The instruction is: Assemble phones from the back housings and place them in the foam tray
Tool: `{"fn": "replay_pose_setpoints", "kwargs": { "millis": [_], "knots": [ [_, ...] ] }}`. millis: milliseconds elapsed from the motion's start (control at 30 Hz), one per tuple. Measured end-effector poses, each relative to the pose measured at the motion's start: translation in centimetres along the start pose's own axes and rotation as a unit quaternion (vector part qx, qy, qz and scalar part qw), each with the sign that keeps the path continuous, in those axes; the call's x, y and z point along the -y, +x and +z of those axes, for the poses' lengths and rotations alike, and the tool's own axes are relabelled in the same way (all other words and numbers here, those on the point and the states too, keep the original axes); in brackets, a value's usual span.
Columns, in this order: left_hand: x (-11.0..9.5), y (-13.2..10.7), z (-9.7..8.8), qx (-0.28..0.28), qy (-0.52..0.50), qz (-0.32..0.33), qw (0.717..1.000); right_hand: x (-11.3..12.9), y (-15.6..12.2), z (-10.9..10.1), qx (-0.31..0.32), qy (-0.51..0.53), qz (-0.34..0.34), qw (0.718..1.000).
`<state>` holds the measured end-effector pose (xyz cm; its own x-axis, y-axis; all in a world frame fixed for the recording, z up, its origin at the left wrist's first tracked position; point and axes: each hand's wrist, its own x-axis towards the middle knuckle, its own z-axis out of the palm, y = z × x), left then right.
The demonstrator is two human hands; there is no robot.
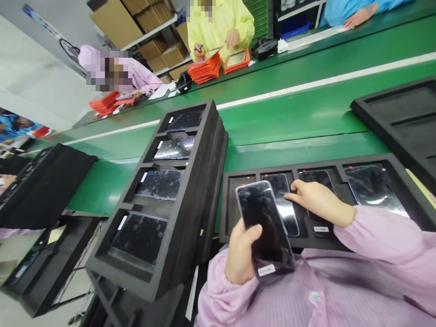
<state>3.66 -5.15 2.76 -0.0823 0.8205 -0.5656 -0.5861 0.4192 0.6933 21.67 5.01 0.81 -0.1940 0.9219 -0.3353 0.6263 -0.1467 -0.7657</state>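
Note:
My left hand [241, 252] grips a smartphone [267, 222] by its lower left side, thumb over the dark screen. The phone is tilted toward me, with a white label at its lower end and a red tab at its top. To its right, my right hand [316, 202] hovers over a black foam tray [224, 213], thumb and forefinger bent with their tips slightly apart. Nothing shows between them. Phones lie in the tray: one phone [289, 219] beside my right fingertips, another phone [320, 225] partly under that hand, and a third phone [373, 184] at the right.
A tall stack of black foam trays [200, 181] holding several phones stands at my left. Another black tray [371, 106] lies at the right on the green bench [293, 118]. Across it, co-workers sit by orange pouches [206, 68]. More black trays [51, 259] stand far left.

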Motion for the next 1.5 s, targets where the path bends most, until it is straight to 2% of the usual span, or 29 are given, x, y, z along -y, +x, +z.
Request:
{"fn": "replay_pose_setpoints", "kwargs": {
  "millis": [100,167,233,267,367,433,533,667,733,767,900,1033,1100,1200,1267,1367,1433,1500],
  "knots": [
    [0.7,-0.1,0.9,0.082,0.048,-0.046,0.994,1.6,-0.7,-1.5,-0.052,0.007,-0.086,0.995],
    [1.0,0.0,1.4,0.138,0.077,-0.073,0.985,2.6,-1.2,-2.7,-0.059,0.021,-0.208,0.976],
    [1.2,0.2,1.7,0.187,0.099,-0.09,0.973,3.4,-1.7,-3.5,-0.08,-0.014,-0.356,0.931],
    [1.2,0.2,1.8,0.203,0.104,-0.094,0.969,3.6,-2.0,-3.7,-0.11,-0.053,-0.417,0.901],
    [1.1,0.3,2.1,0.224,0.104,-0.093,0.965,3.5,-3.5,-4.1,-0.208,-0.166,-0.538,0.8],
    [0.8,0.2,2.3,0.212,0.088,-0.089,0.969,3.2,-5.0,-4.4,-0.179,-0.209,-0.582,0.765],
    [0.2,0.0,2.8,0.171,0.052,-0.087,0.98,3.2,-7.1,-5.0,-0.054,-0.237,-0.629,0.738],
    [-0.6,0.4,3.8,0.125,0.033,-0.07,0.989,3.9,-7.4,-5.5,0.052,-0.242,-0.663,0.707],
    [-0.7,0.8,4.3,0.111,0.013,-0.074,0.991,3.8,-6.7,-5.5,0.061,-0.247,-0.659,0.708],
    [-0.8,1.0,4.4,0.11,-0.005,-0.084,0.99,3.6,-6.3,-5.4,0.045,-0.255,-0.654,0.711],
    [-0.5,1.3,4.8,0.138,-0.074,-0.127,0.98,2.4,-4.6,-5.3,-0.076,-0.28,-0.605,0.741],
    [0.0,1.3,5.1,0.139,-0.093,-0.097,0.981,1.9,-3.2,-4.6,-0.169,-0.264,-0.532,0.786],
    [0.3,1.2,5.3,0.138,-0.089,-0.099,0.981,1.9,-2.7,-4.0,-0.185,-0.247,-0.484,0.818],
    [0.2,1.3,5.0,0.105,-0.076,-0.107,0.986,1.8,-2.8,-3.7,-0.189,-0.206,-0.473,0.836],
    [-0.6,1.6,3.8,0.056,-0.051,-0.057,0.995,1.2,-3.5,-4.3,-0.179,-0.179,-0.476,0.842],
    [-2.6,3.0,0.6,0.002,0.031,0.082,0.996,-0.8,-5.4,-6.1,-0.162,-0.165,-0.44,0.868],
    [-3.7,4.7,-2.0,-0.025,0.143,0.174,0.974,-2.9,-6.9,-6.8,-0.15,-0.203,-0.427,0.868],
    [-4.1,6.8,-4.0,-0.05,0.327,0.212,0.919,-5.4,-8.4,-6.7,-0.14,-0.279,-0.415,0.855]
  ]
}}
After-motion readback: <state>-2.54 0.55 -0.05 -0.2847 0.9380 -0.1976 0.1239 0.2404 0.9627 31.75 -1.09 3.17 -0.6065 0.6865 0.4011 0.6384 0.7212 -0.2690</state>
